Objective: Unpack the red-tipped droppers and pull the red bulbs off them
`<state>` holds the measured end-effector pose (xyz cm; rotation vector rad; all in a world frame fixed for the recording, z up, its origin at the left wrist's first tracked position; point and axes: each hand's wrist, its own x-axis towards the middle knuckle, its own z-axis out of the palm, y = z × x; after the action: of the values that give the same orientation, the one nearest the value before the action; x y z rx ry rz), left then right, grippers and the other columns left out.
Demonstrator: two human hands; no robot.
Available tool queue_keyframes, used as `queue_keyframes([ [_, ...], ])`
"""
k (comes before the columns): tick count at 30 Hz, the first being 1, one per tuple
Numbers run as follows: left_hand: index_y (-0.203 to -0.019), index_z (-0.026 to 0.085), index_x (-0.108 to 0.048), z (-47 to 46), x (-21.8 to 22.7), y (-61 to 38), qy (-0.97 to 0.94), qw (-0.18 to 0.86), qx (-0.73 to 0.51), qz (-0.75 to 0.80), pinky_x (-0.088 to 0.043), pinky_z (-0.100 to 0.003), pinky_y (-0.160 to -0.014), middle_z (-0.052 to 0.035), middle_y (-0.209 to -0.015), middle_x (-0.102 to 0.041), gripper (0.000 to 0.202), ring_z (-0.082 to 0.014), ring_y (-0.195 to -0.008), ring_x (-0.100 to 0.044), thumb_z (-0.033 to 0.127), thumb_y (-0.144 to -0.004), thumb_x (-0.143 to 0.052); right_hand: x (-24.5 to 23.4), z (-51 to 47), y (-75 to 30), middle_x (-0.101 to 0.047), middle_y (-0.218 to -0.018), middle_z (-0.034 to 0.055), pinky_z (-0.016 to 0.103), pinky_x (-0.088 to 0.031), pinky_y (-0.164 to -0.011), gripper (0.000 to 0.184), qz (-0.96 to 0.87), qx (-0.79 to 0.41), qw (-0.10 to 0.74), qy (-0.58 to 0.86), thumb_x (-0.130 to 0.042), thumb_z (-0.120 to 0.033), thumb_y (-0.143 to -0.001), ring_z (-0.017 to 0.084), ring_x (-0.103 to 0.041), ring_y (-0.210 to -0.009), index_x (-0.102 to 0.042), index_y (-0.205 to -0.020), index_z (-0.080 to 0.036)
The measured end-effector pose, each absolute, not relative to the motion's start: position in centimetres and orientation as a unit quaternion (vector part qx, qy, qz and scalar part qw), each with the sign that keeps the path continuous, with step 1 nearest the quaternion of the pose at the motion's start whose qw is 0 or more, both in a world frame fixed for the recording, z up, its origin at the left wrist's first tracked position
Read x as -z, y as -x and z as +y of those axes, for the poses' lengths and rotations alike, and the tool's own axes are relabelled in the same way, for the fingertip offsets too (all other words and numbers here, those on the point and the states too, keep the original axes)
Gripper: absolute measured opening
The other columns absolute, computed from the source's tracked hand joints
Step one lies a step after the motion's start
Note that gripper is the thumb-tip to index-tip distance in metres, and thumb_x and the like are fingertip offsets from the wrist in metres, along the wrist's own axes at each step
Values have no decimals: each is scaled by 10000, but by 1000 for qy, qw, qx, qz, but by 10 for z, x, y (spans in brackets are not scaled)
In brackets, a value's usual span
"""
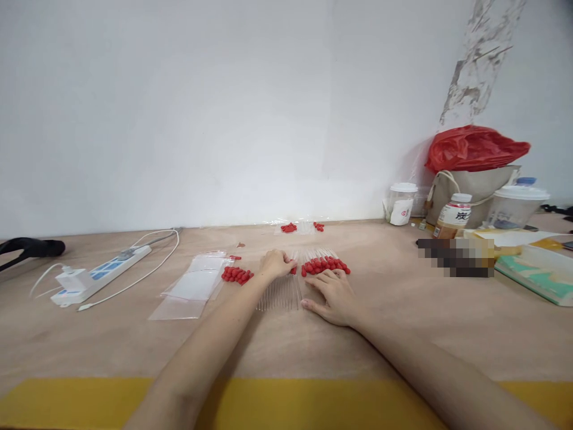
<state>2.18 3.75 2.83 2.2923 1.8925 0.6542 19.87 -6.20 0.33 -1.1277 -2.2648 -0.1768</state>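
A row of thin clear tubes (280,297) lies side by side on the table between my hands. My left hand (274,264) reaches over their far ends, its thumb and fingers closed at a small red cap (293,270). Right of it, a bunch of clear tubes with red caps (324,264) lies with the caps toward me. My right hand (335,297) rests open beside these, thumb apart, fingertips at the near edge of the caps. A pile of loose red caps (237,275) sits left of my left hand.
Clear plastic bags (197,278) lie at the left, near a power strip (102,273) with a white cable. More red pieces (289,227) lie in clear plastic by the wall. A lidded cup (401,206), a bottle (454,215) and a red bag (474,148) stand at the right.
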Motion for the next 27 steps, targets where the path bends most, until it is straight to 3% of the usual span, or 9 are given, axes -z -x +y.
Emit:
queue_keyframes([
  [6, -549, 147, -597, 30, -32, -23, -743, 73, -232, 623, -364, -225, -515, -37, -545, -609, 292, -142, -539, -555, 371, -718, -519, 0, -59, -199, -585, -989, 80, 401, -295, -835, 375, -839, 83, 320, 432, -455, -485, -784, 206, -491, -906, -567, -1015, -212],
  [10, -720, 149, -586, 2, -35, -4, -748, 64, -272, 603, -383, -221, -541, -32, -706, -636, 238, -138, -630, -570, 356, -767, -477, 4, -53, -199, -482, -1139, 124, 398, -350, -831, 391, -790, 106, 412, 443, -481, -383, -783, 245, -450, -1033, -507, -1126, -197],
  [13, -747, 168, -544, -26, -29, 17, -796, -3, -304, 523, -404, -244, -588, -23, -726, -618, 179, -145, -661, -561, 322, -797, -467, 4, -51, -199, -392, -1250, 146, 428, -347, -870, 523, -779, 138, 435, 430, -498, -385, -772, 279, -397, -1106, -399, -1244, -182],
  [16, -764, 174, -526, -46, -15, 33, -829, -94, -326, 444, -421, -261, -619, -28, -734, -606, 136, -152, -682, -561, 274, -823, -454, 2, -53, -197, -406, -1267, 118, 431, -308, -909, 520, -813, 162, 396, 397, -510, -388, -773, 271, -379, -1127, -402, -1251, -213],
  [19, -809, 176, -522, -54, -3, 36, -845, -135, -356, 376, -438, -256, -663, -31, -775, -607, 98, -145, -735, -564, 233, -836, -447, 2, -56, -194, -498, -1199, 76, 429, -242, -937, 423, -844, 161, 360, 362, -497, -372, -800, 233, -399, -1109, -457, -1206, -257],
  [22, -847, 177, -520, -55, 2, 30, -849, -136, -387, 334, -445, -245, -710, -29, -810, -609, 74, -130, -772, -565, 210, -837, -455, 5, -56, -192, -615, -1002, 44, 424, -199, -924, 290, -854, 147, 359, 346, -454, -336, -841, 191, -472, -984, -537, -1108, -263],
  [27, -973, 174, -528, -59, -2, 22, -857, -148, -370, 327, -420, -283, -761, -57, -920, -601, 165, -156, -865, -544, 242, -834, -469, 10, -55, -192, -632, -775, 17, 382, -211, -870, 225, -852, 140, 365, 348, -398, -254, -871, 137, -491, -772, -617, -912, -221],
])
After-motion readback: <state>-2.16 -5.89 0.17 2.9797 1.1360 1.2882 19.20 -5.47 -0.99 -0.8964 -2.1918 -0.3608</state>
